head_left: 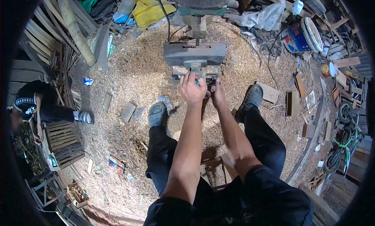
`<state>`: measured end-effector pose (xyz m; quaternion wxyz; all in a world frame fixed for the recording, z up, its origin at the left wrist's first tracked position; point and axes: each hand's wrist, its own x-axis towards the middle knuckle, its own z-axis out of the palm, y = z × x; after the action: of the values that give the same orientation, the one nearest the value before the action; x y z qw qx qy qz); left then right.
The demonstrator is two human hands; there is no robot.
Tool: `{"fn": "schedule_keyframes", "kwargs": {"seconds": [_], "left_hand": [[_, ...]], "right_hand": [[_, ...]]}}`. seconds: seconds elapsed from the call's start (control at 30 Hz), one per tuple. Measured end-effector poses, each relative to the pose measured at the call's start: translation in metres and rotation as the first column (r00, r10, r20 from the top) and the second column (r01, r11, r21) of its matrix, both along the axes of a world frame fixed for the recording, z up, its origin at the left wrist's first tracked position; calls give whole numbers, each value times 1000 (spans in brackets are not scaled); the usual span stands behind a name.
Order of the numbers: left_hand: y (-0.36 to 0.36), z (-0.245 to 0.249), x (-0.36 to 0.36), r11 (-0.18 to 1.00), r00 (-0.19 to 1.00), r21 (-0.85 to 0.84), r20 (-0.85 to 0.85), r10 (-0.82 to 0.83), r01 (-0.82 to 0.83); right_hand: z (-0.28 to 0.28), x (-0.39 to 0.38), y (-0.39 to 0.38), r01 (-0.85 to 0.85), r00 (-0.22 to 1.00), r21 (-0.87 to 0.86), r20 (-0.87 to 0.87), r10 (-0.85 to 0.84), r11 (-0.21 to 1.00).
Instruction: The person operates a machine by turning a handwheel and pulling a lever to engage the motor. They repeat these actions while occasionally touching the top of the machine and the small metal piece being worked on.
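Left hand (pixel 192 89): closing in a fist around a teal handle (pixel 198 78) at the front of the clamp (pixel 194 71) — the knuckles are facing up toward the camera.
Right hand (pixel 217 94): resting just beside the left hand, with its fingers pointing down at the clamp's right end. I cannot tell whether it is gripping anything, as the fingertips are lying in shadow.
Clamp: sitting low on the machine (pixel 199 3), just under the grey table (pixel 194 53), and a little ahead of the person's feet.
Feet: the left shoe (pixel 158 113) and right shoe (pixel 253 96) are standing apart on the sawdust floor (pixel 129 77), one on each side of the arms.
Left edge: another person (pixel 35 105) is sitting by a slatted crate (pixel 64 144) — well apart from the machine.
Far side: a blue bucket (pixel 299 38) is lying on its side to the right of the machine, and a yellow bag (pixel 150 11) is lying to its left.
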<state>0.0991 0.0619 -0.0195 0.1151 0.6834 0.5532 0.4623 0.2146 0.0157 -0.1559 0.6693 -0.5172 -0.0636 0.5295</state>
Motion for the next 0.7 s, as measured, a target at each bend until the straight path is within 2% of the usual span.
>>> {"fn": "schedule_keyframes", "kwargs": {"seconds": [0.03, 0.07, 0.13, 0.2, 0.23, 0.27, 0.3, 0.33, 0.37, 0.43, 0.47, 0.5, 0.53, 0.57, 0.6, 0.7], "left_hand": [[0, 0, 0, 1000, 1000, 2, 2, 0, 0], [0, 1, 0, 1000, 1000, 4, 2, -1, 1], [-2, 2, -1, 1000, 1000, 4, -1, 4, -4], [-1, 1, 0, 1000, 1000, 6, 0, 12, -12], [0, 1, 0, 1000, 1000, 9, 5, 12, -12], [1, -1, 0, 1000, 1000, 11, 10, 10, -10], [2, -2, 1, 1000, 1000, 14, 15, 7, -8], [2, -3, 1, 1000, 1000, 24, 16, 4, -4], [3, -1, 1, 999, 1000, 35, 16, 2, -3], [-1, 0, 1, 1000, 1000, 24, 15, 8, -9], [-2, 2, 1, 1000, 1000, 11, 14, 15, -16], [-2, 4, 2, 1000, 1000, -1, 13, 24, -24], [-2, 5, 2, 1000, 1000, 6, 10, 28, -28], [-2, 5, 2, 999, 999, 15, 4, 32, -32], [-1, 5, 1, 999, 999, 22, -2, 35, -35], [-1, 3, 1, 1000, 1000, -12, -4, 23, -23]], "right_hand": [[3, -1, 0, 61, 940, 114, -340, -19, 992], [1, 0, 2, 68, 932, 22, -358, -56, 997], [-5, 2, 4, 33, 982, -79, -181, -47, 996], [-9, 10, 5, -88, 983, -280, 129, 128, 956], [-11, 7, 5, -15, 862, -313, 476, 171, 950], [-8, 0, 3, 66, 621, -318, 755, 210, 946], [-4, -3, 0, 145, 292, -292, 925, 241, 945], [1, -2, -3, 158, 195, -292, 946, 260, 943], [-3, -2, 1, 137, 386, -260, 902, 190, 956], [-15, -7, 1, 112, 716, -196, 695, 58, 974], [-9, -13, 0, 171, 848, -165, 527, -60, 971], [-3, -11, -1, 121, 956, -129, 281, -80, 984], [4, -9, -4, 81, 997, -83, 13, -80, 993], [-2, -4, -6, 55, 965, -27, -257, -60, 998], [-8, -1, -2, 2, 947, 4, -322, -1, 1000], [-1, -5, -2, 89, 956, -48, -278, -99, 995]]}}
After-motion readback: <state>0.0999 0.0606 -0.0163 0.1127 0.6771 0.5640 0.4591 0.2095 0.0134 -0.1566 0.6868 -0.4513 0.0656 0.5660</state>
